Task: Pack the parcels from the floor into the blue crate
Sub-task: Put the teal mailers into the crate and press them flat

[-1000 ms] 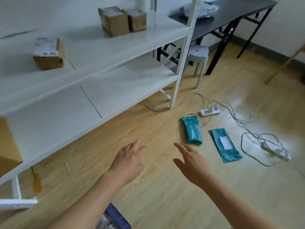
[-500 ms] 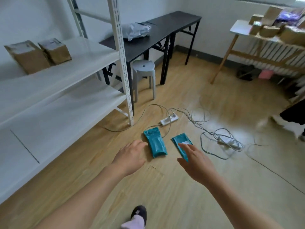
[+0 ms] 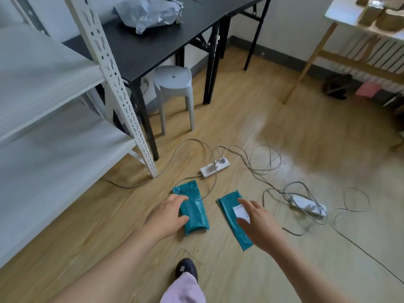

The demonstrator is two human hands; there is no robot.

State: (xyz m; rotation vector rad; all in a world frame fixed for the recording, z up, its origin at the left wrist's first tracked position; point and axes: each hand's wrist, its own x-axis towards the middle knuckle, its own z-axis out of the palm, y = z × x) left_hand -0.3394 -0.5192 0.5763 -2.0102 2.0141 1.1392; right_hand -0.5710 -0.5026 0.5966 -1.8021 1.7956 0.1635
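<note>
Nearest: a dark shoe [image 3: 185, 268] under a pink trouser leg [image 3: 185, 288], planted on the wood floor [image 3: 109, 226] just short of the parcels.

Left hand [image 3: 168, 217]: fingers apart, thumb spread, at the left edge of the fat parcel [image 3: 194, 207]. Nothing clamped. Contact cannot be told.

Right hand [image 3: 260, 224]: fingers spread and straight over the flat parcel [image 3: 228, 203], covering part of its white label [image 3: 240, 212]. It holds nothing.

Both teal parcels lie on the floor side by side, apart from each other. The crate is not in view.

Beyond them: a grey cable [image 3: 213, 182] loops down to the fat parcel's far right edge, running from a power strip [image 3: 215, 168]. A second strip [image 3: 308, 205] sits in a tangle to the right. Farther: shelf post [image 3: 113, 84], stool [image 3: 173, 84], black table [image 3: 153, 44] with a grey bag [image 3: 150, 14].

Risks, as judged:
- The flat parcel hugs the floor, with little edge to get under. Slick film may slide away rather than lift.
- The fat parcel's wrap looks slippery, so a one-handed pinch could slip.
- A careless sweep could hook the cable loop and drag the strip.
- With the crate out of sight, the turn towards it is blind, and the loose cables could catch a foot.
</note>
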